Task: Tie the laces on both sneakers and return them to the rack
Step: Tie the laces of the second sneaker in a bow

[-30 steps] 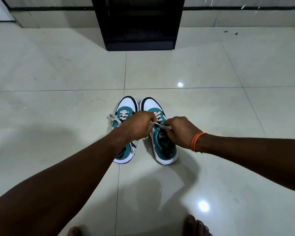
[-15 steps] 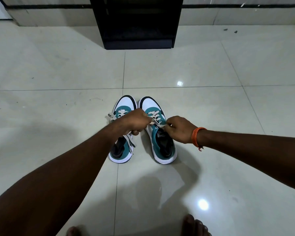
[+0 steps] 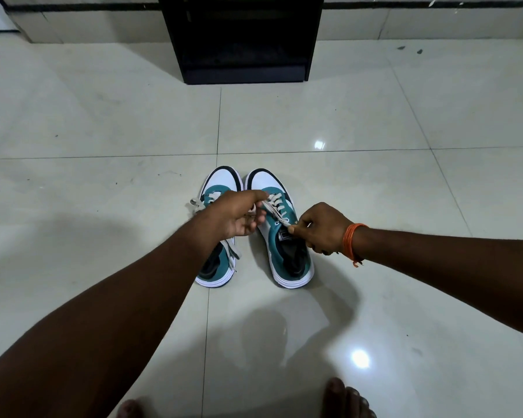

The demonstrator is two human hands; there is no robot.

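Observation:
Two teal-and-white sneakers stand side by side on the tiled floor, toes pointing away from me. My left hand (image 3: 239, 214) covers the tongue of the left sneaker (image 3: 219, 263) and pinches one end of the right sneaker's white lace (image 3: 277, 211). My right hand (image 3: 323, 227), with an orange thread band at the wrist, grips the other lace end over the opening of the right sneaker (image 3: 287, 251). The lace runs taut between both hands. The left sneaker's laces hang loose at its sides.
A black shoe rack (image 3: 242, 40) stands against the wall straight ahead, about two tiles beyond the sneakers. Glossy pale floor tiles (image 3: 375, 191) surround the shoes. My bare toes (image 3: 344, 399) show at the bottom edge.
My hands have drawn apart, the right one moving right and toward me, stretching the right sneaker's lace between them. The sneakers have stayed in place.

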